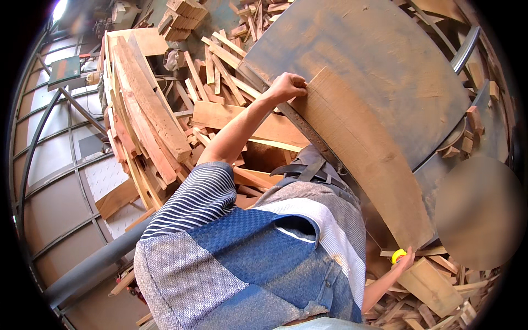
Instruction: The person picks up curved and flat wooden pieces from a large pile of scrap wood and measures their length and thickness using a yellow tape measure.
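Observation:
A long, curved-edged wooden board (360, 143) lies on a dusty grey metal tabletop (396, 60), its lower end reaching past the table's near corner. At the board's upper end, my left hand (289, 87) is closed with fingers curled by the corner; what is between the fingertips is too small to tell. My right hand (405, 259) is at the board's lower end, closed around a small round yellow tape measure (398, 256). Whether any tape runs between my hands cannot be made out.
Long planks (151, 104) are stacked at the left, with many loose offcuts (220, 66) beyond them. More wood scraps (432, 286) cover the floor at lower right. A grey pipe (99, 264) crosses the lower left. A blurred round patch hides part of the right side.

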`<act>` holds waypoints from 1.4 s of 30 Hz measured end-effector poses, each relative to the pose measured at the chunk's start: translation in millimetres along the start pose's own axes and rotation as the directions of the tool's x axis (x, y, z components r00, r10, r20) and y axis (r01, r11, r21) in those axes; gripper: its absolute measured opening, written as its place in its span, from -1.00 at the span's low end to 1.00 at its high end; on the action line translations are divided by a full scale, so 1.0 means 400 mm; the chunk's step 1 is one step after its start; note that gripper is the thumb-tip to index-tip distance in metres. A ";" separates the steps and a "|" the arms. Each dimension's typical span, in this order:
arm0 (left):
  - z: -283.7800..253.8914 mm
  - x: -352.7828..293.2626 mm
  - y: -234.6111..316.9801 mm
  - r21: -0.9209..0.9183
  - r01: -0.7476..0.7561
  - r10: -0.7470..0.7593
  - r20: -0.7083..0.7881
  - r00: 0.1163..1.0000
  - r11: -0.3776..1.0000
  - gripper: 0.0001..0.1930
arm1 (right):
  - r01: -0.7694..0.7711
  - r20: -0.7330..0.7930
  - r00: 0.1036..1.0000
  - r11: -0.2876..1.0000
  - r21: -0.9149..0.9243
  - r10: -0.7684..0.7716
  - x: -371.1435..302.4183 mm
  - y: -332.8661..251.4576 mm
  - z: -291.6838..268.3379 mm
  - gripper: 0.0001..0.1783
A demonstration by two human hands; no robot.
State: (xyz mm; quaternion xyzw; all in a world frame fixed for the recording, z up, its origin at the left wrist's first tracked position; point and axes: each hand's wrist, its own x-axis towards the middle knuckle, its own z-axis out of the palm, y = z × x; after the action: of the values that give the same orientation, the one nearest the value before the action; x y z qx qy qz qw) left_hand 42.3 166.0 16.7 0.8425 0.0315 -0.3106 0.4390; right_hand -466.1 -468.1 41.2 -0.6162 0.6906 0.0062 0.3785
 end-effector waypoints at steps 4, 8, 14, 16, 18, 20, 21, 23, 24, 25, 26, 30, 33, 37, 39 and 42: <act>0.005 -0.005 0.004 -0.052 -0.017 0.017 0.002 1.000 0.998 -0.57 | 0.026 -0.030 0.999 1.000 0.002 -0.026 -0.006 0.007 0.017 -0.36; -0.010 -0.024 0.040 0.146 -0.165 0.163 0.027 0.986 0.975 -0.78 | -0.023 -0.071 0.997 0.998 -0.057 0.019 0.011 0.034 0.020 -0.19; 0.083 -0.084 0.097 0.635 -0.261 0.515 -0.254 0.819 0.728 -0.69 | 0.152 -0.222 0.957 0.975 -0.163 -0.186 -0.147 -0.084 -0.007 -0.22; 0.170 -0.137 0.197 0.617 -0.451 0.673 -0.180 0.717 0.645 -0.66 | 0.296 -0.144 0.951 0.936 0.188 -0.272 -0.198 -0.074 0.001 -0.25; 0.301 -0.219 0.304 0.161 -0.294 0.279 0.108 0.954 0.942 -0.70 | 0.272 0.132 0.936 0.907 0.323 -0.328 -0.381 -0.226 0.074 -0.22; 0.410 -0.272 0.392 -0.072 -0.466 0.427 0.540 0.725 0.882 -0.71 | 0.032 0.552 0.792 0.921 0.389 -0.261 -0.497 -0.318 0.140 -0.16; 0.471 -0.288 0.417 -0.141 -0.531 0.490 0.630 0.603 0.836 -0.70 | -0.038 0.694 0.673 0.925 0.379 -0.257 -0.542 -0.350 0.184 -0.13; 0.543 -0.327 0.471 -0.211 -0.513 0.466 0.768 0.440 0.832 -0.67 | 0.187 0.701 0.575 0.902 0.390 -0.422 -0.581 -0.368 0.293 -0.07; 0.561 -0.340 0.501 -0.198 -0.447 0.392 0.831 0.396 0.872 -0.65 | 0.361 0.637 0.552 0.843 0.399 -0.538 -0.588 -0.360 0.342 -0.05; 0.587 -0.327 0.488 -0.124 -0.449 0.301 0.888 0.348 0.885 -0.61 | 0.341 0.683 0.548 0.874 0.345 -0.483 -0.612 -0.382 0.350 0.00; 0.591 -0.318 0.466 -0.126 -0.411 0.281 0.896 0.343 0.903 -0.62 | 0.322 0.725 0.541 0.901 0.290 -0.426 -0.625 -0.400 0.349 0.04; 0.575 -0.326 0.444 -0.216 -0.234 0.285 0.904 0.317 0.948 -0.63 | 0.341 0.758 0.480 0.890 0.302 -0.441 -0.594 -0.377 0.362 0.08; 0.572 -0.334 0.442 -0.257 -0.210 0.318 0.882 0.348 0.943 -0.64 | 0.284 0.772 0.406 0.870 0.403 -0.490 -0.594 -0.378 0.380 0.08; 0.549 -0.340 0.444 -0.253 -0.244 0.334 0.855 0.396 0.936 -0.69 | 0.327 0.817 0.326 0.868 0.374 -0.475 -0.587 -0.399 0.395 0.04; 0.532 -0.341 0.436 -0.263 -0.211 0.331 0.838 0.433 0.942 -0.73 | 0.314 0.821 0.295 0.861 0.401 -0.490 -0.584 -0.402 0.413 -0.04; 0.489 -0.321 0.386 -0.378 -0.077 0.348 0.732 0.585 0.923 -0.77 | 0.287 0.883 0.233 0.896 0.338 -0.408 -0.572 -0.417 0.391 -0.24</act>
State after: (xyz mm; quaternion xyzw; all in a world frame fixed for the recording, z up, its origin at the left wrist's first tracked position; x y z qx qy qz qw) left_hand -107.9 -49.0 116.3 0.5383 -0.2192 -0.5840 0.5667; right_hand -253.5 -240.3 127.4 -0.6127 0.1860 0.2410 0.7294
